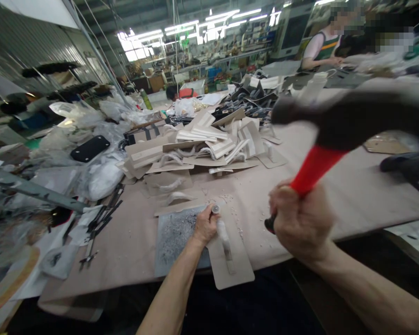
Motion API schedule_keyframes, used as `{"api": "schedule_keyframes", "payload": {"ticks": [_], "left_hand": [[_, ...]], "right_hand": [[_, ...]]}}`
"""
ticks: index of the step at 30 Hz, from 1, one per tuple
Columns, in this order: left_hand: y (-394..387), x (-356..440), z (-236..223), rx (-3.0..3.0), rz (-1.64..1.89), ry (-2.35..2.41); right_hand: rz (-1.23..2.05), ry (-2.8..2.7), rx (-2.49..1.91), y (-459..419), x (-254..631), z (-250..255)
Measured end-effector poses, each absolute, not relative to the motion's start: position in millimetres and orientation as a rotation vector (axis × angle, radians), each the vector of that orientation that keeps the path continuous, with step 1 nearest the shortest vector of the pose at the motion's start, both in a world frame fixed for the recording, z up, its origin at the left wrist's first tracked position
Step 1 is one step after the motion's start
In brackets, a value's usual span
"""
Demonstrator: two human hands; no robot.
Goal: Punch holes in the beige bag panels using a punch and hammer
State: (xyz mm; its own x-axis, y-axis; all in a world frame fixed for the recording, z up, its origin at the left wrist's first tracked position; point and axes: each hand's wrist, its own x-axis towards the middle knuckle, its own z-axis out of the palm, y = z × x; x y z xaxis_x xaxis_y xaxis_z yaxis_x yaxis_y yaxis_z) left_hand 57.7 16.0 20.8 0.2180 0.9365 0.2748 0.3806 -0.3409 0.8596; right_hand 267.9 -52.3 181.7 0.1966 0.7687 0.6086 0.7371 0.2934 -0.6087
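My right hand [302, 223] grips a claw hammer [316, 170] by its red and black handle. The dark hammer head is raised high above the table and blurred. Between the fingers of my left hand [205, 227] stands a short round metal rod, perhaps a punch [215, 209], its flat end facing up. Beneath that hand lies a beige panel [235, 274] with rounded corners and a wrapped strap handle [224, 237] along it. The panel partly overlaps a worn grey metal plate [174, 237] and reaches past the table's front edge. The rod's lower end is hidden.
A heap of beige panels with pale strap handles [209, 144] fills the table's middle. Behind it are dark strapped pieces [247, 97]. Plastic bags [101, 177] and thin black rods [104, 216] lie left. Another person [323, 49] works at the far right.
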Motion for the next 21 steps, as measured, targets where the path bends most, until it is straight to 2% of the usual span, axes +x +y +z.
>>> {"api": "schedule_keyframes", "payload": {"ticks": [5, 13, 15, 17, 19, 21], "left_hand": [[17.3, 57.1, 15.2, 1.868, 1.075, 1.225], [16.7, 57.4, 18.1, 1.833, 1.080, 1.206], [16.7, 57.5, 18.8, 1.828, 1.077, 1.216], [16.9, 57.6, 18.9, 1.816, 1.080, 1.217], [17.3, 57.3, 18.5, 1.810, 1.086, 1.211], [17.7, 56.7, 17.5, 1.808, 1.089, 1.214]], "right_hand": [[0.395, -2.200, -1.749, -60.2, 273.1, 103.9], [0.600, -2.043, -2.055, -50.3, 310.1, 51.6], [0.536, -2.021, -2.132, -45.3, 311.0, 37.5], [0.287, -2.039, -2.088, -44.2, 302.2, 32.8], [0.046, -2.086, -1.856, -46.8, 284.2, 38.8], [0.005, -2.242, -1.531, -50.6, 261.8, 50.4]]}}
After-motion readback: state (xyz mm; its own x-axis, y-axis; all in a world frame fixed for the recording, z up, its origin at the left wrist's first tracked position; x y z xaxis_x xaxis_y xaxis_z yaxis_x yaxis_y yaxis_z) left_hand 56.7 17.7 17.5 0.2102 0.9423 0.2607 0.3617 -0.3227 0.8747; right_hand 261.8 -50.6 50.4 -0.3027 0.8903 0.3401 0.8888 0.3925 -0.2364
